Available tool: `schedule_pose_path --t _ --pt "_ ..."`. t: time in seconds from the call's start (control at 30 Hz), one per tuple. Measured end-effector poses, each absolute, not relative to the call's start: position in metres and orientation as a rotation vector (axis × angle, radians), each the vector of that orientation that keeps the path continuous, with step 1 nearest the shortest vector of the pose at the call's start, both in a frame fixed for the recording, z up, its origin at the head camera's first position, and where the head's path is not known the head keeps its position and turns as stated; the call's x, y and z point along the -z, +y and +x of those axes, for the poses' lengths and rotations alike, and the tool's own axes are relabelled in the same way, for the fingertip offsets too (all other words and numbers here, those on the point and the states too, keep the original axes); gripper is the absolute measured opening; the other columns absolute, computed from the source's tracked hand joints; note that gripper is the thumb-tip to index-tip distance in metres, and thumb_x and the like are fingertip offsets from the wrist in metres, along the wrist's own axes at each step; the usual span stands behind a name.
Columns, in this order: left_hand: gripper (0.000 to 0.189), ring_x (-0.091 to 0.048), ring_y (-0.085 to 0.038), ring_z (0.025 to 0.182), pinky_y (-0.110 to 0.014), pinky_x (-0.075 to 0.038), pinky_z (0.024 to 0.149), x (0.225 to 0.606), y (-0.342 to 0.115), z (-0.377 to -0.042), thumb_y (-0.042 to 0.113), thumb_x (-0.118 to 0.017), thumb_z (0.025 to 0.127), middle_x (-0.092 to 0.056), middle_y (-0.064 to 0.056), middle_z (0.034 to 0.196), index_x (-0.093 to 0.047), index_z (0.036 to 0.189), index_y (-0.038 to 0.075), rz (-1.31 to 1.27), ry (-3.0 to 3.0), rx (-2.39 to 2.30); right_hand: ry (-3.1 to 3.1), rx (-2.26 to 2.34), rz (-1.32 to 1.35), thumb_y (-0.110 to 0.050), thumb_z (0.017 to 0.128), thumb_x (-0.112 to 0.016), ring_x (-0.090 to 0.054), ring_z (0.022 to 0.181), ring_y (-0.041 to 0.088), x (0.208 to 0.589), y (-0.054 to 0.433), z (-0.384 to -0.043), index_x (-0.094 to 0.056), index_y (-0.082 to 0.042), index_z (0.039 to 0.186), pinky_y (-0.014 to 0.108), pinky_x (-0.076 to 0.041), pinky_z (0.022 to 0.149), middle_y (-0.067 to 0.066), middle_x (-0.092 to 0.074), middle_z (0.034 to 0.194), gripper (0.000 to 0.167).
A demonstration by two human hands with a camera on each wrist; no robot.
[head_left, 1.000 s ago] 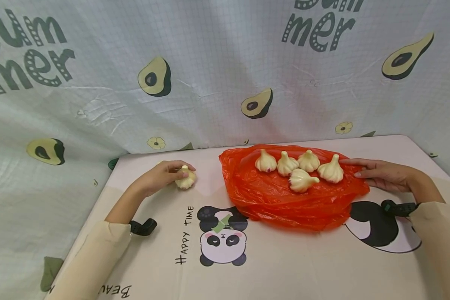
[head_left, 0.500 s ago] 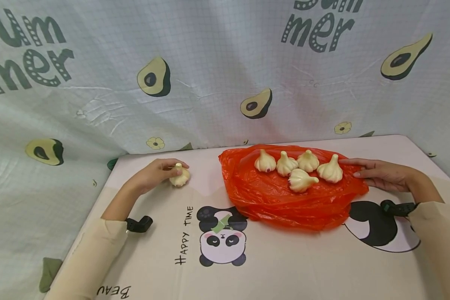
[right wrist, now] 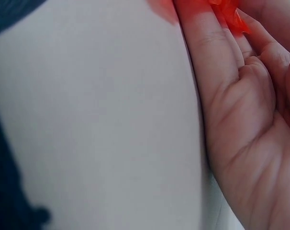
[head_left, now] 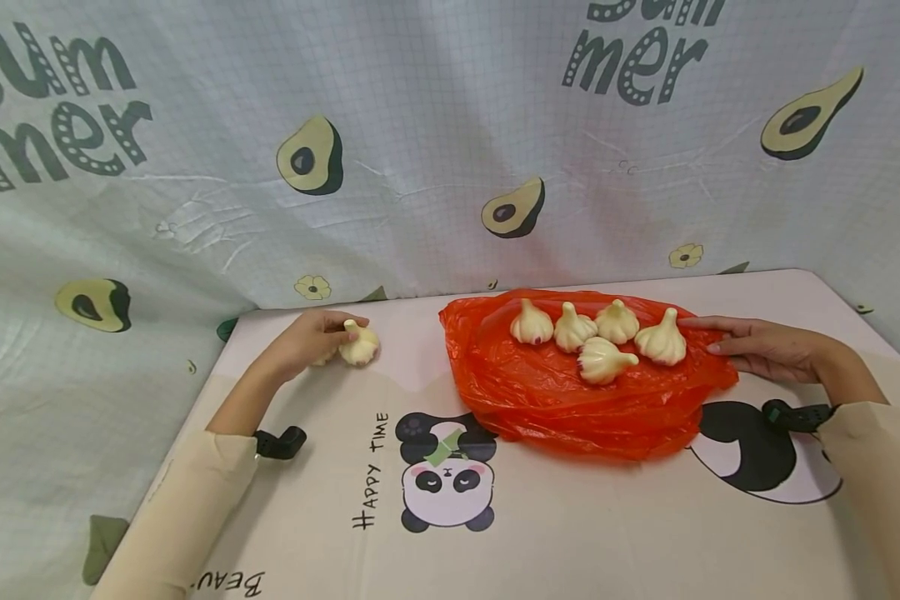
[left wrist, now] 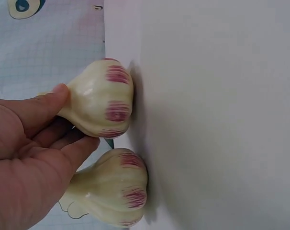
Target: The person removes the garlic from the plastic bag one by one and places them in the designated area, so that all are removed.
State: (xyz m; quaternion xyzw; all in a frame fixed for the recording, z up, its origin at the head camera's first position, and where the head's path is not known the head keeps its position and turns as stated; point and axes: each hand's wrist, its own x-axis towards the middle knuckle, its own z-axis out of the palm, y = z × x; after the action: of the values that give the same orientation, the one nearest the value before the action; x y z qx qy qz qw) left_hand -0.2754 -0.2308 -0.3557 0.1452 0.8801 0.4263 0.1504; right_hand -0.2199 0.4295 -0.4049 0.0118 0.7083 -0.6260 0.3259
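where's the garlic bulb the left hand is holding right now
In the head view, the garlic bulb is pinched in the left hand, left of the red plastic bag and beside another bulb.

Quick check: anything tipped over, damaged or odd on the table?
One garlic bulb on the red plastic bag lies on its side, stem pointing right in the head view, while the other four bulbs there sit stem-up. No spill or damage shows.

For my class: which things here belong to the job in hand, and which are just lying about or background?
Apparently in the job:
garlic bulb pinched by the left hand
second bulb beside it
five bulbs on the red bag
red bag, touched by the right hand

Seemingly background:
avocado-print curtain
panda print
"Happy time" lettering
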Motion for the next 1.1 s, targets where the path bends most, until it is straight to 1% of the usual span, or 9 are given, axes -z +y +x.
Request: schedule_pose_path --t 0.13,0.27,0.33,0.4,0.6,0.73,0.83,0.97,1.1 --pt "0.03 -0.055 -0.025 0.113 -0.021 -0.046 0.087 0.353 -0.232 -0.278 0.005 -0.058 0.102 -0.061 -0.024 0.135 -0.064 0.128 -0.008 0.506 2.585 -1.162 1.85 1.646 0.023 -0.008 0.107 -0.049 -0.066 0.115 0.017 0.405 0.43 -0.22 -0.054 -0.043 0.145 0.041 -0.052 0.099 -0.019 -0.062 0.125 0.052" --pt "0.026 -0.054 -0.032 0.12 -0.032 -0.046 0.096 0.35 -0.231 -0.281 0.005 -0.056 0.103 -0.061 -0.027 0.133 -0.065 0.124 -0.008 0.561 2.633 -1.071 1.849 1.652 0.022 -0.009 0.107 -0.049 -0.066 0.115 0.017 0.405 0.43 -0.22 -0.055 -0.043 0.144 0.041 -0.052 0.099 -0.019 -0.062 0.124 0.051" --pt "0.025 -0.055 -0.034 0.121 -0.039 -0.046 0.097 0.348 -0.23 -0.282 0.004 -0.056 0.104 -0.061 -0.028 0.133 -0.065 0.123 -0.009 0.583 2.653 -1.025 1.858 1.649 0.033 -0.01 0.107 -0.051 -0.066 0.115 0.017 0.405 0.43 -0.22 -0.056 -0.044 0.144 0.041 -0.052 0.099 -0.019 -0.062 0.124 0.05" --pt "0.025 -0.055 -0.034 0.12 -0.042 -0.047 0.097 0.346 -0.23 -0.283 0.003 -0.055 0.104 -0.06 -0.029 0.133 -0.065 0.123 -0.009 0.6 2.667 -0.986 1.871 1.641 0.036 -0.011 0.107 -0.051 -0.066 0.115 0.017 0.405 0.429 -0.219 -0.056 -0.044 0.144 0.041 -0.052 0.099 -0.019 -0.061 0.124 0.049" --pt "0.025 -0.056 -0.029 0.106 -0.033 -0.047 0.086 0.342 -0.231 -0.283 0.002 -0.055 0.103 -0.062 -0.029 0.129 -0.066 0.122 -0.009 0.621 2.688 -0.932 1.888 1.624 0.014 -0.012 0.107 -0.051 -0.066 0.114 0.016 0.405 0.429 -0.219 -0.057 -0.046 0.141 0.04 -0.053 0.099 -0.02 -0.06 0.124 0.049" --pt "0.024 -0.056 -0.028 0.106 -0.027 -0.047 0.083 0.344 -0.234 -0.283 0.001 -0.055 0.103 -0.063 -0.029 0.128 -0.066 0.121 -0.01 0.635 2.68 -0.945 1.862 1.628 0.008 -0.012 0.108 -0.05 -0.066 0.116 0.016 0.405 0.428 -0.219 -0.051 -0.043 0.148 0.041 -0.052 0.1 -0.021 -0.06 0.125 0.051" --pt "0.023 -0.055 -0.028 0.105 -0.026 -0.046 0.082 0.345 -0.234 -0.282 0.003 -0.055 0.104 -0.064 -0.027 0.125 -0.067 0.119 -0.009 0.62 2.678 -0.968 1.859 1.628 0.026 -0.013 0.107 -0.051 -0.065 0.116 0.016 0.405 0.428 -0.22 -0.048 -0.04 0.151 0.042 -0.051 0.101 -0.021 -0.059 0.125 0.052" --pt "0.02 -0.055 -0.03 0.107 -0.034 -0.047 0.087 0.346 -0.233 -0.282 0.005 -0.055 0.104 -0.063 -0.024 0.123 -0.066 0.117 -0.005 0.599 2.692 -0.99 1.891 1.609 0.021 -0.013 0.107 -0.051 -0.065 0.116 0.016 0.404 0.428 -0.219 -0.046 -0.039 0.153 0.04 -0.052 0.1 -0.02 -0.058 0.126 0.053" --pt "0.023 -0.054 -0.039 0.124 -0.05 -0.046 0.102 0.348 -0.232 -0.282 0.005 -0.053 0.105 -0.059 -0.026 0.131 -0.063 0.122 -0.006 0.605 2.693 -1.012 1.894 1.604 0.013 -0.012 0.108 -0.05 -0.065 0.117 0.016 0.403 0.428 -0.22 -0.044 -0.038 0.154 0.04 -0.052 0.1 -0.019 -0.058 0.127 0.053"
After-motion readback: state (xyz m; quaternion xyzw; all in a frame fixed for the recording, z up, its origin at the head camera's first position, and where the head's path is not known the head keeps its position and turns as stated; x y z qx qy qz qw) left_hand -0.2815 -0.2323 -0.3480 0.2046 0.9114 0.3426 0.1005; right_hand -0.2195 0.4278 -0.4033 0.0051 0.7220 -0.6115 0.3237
